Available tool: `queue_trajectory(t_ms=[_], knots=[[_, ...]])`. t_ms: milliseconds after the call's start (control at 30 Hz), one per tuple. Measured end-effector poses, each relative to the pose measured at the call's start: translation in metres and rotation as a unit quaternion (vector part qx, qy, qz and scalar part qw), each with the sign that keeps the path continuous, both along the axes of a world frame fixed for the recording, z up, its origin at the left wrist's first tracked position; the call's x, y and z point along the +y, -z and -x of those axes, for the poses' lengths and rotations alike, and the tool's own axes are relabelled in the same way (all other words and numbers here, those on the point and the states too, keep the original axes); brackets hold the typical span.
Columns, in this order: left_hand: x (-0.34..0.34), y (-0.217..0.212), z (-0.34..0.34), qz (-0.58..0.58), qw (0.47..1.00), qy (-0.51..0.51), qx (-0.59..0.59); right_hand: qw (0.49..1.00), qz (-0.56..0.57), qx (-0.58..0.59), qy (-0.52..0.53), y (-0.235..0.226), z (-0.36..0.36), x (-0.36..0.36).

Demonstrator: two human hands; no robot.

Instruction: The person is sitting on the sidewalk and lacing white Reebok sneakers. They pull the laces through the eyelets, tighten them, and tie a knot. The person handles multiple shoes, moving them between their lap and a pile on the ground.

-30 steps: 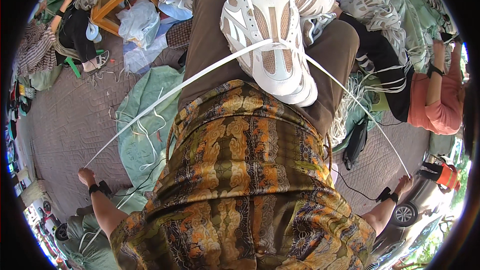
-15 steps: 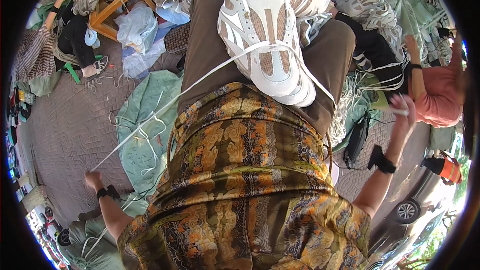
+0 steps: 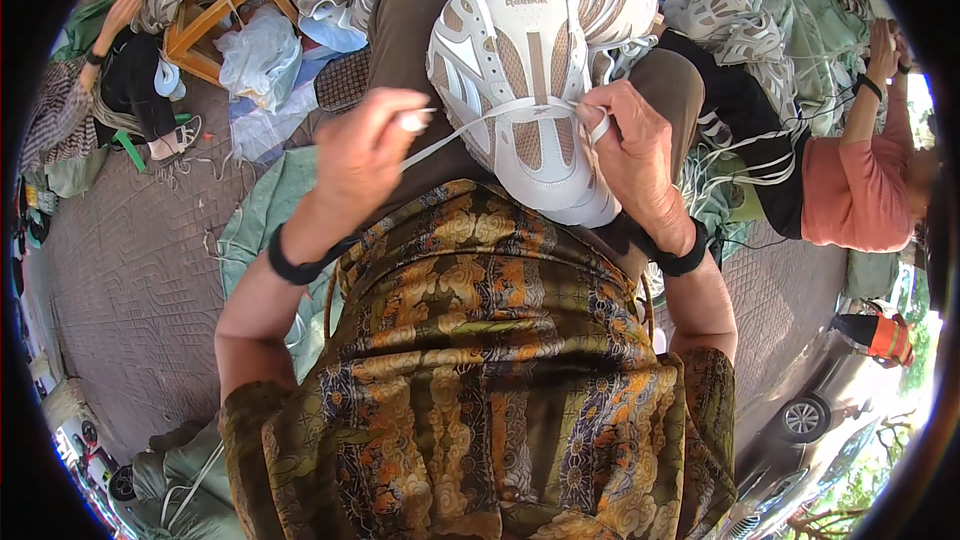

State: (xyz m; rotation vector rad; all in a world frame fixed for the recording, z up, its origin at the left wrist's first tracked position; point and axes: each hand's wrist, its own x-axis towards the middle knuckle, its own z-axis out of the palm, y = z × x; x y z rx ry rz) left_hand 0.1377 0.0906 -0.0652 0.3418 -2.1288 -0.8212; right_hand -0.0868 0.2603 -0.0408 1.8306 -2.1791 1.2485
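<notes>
A white and tan shoe upper (image 3: 505, 65) rests between my knees, its toe pointing toward me, at the front of a nested stack of similar uppers (image 3: 600, 0). One white shoelace (image 3: 468, 127) crosses its front part. Left of the upper, my left hand (image 3: 365, 155) is closed, thumb and fingers pinched on the lace, which runs from there to the eyelets. My right hand (image 3: 635, 145) is at the upper's right edge, fingers bent and pinching the lace beside the eyelets. The exact grip of its fingertips is partly hidden.
A wooden stool frame (image 3: 225, 15) and a plastic bag (image 3: 258, 58) stand at the far left. Green cloth (image 3: 245, 230) lies on the paving (image 3: 130, 280). Loose laces (image 3: 725, 175) hang at the right. Co-workers sit on both sides, the right one in a pink top (image 3: 850, 195).
Both hands have come inward from wide out at the sides to the shoe upper. The lace, earlier stretched long to the left, now has a shorter run to my left hand.
</notes>
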Motion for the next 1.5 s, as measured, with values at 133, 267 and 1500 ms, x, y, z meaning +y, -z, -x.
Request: queue_trajectory(t_ms=[133, 267, 1500], knots=[[0.013, -0.004, 0.043, -0.014, 0.997, 0.078, -0.006, 0.999, -0.008, 0.05, 0.006, 0.002, -0.001, 0.004], [0.018, 0.007, 0.051, -0.067, 0.996, 0.052, 0.0, 0.997, -0.02, 0.071, 0.013, 0.002, 0.001, 0.004], [0.03, 0.012, 0.053, -0.091, 0.994, 0.057, -0.016, 0.995, -0.085, 0.045, -0.011, -0.007, 0.003, -0.007]])
